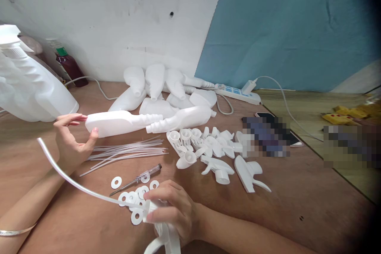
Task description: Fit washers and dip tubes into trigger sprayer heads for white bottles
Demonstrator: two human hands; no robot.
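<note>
My left hand [73,139] has its thumb and fingers around the base end of a white plastic bottle [113,124], which lies on its side with the neck pointing right. In my right hand [175,210] is a white spray trigger head [166,236], held by its collar. A long curved dip tube [80,184] sticks out of that head toward the left. White ring washers [137,217] lie in a loose group beside the right hand. Close by is a screwdriver [145,176] with a clear handle. Thin white tubes [127,151] are spread below the bottle.
More white bottles [156,79] are piled against the wall. Several spray heads [217,166] lie right of centre. A power strip [238,94], a phone [293,139], assembled spray bottles [38,87] and a dark bottle with a green cap band [70,65] stand or lie around.
</note>
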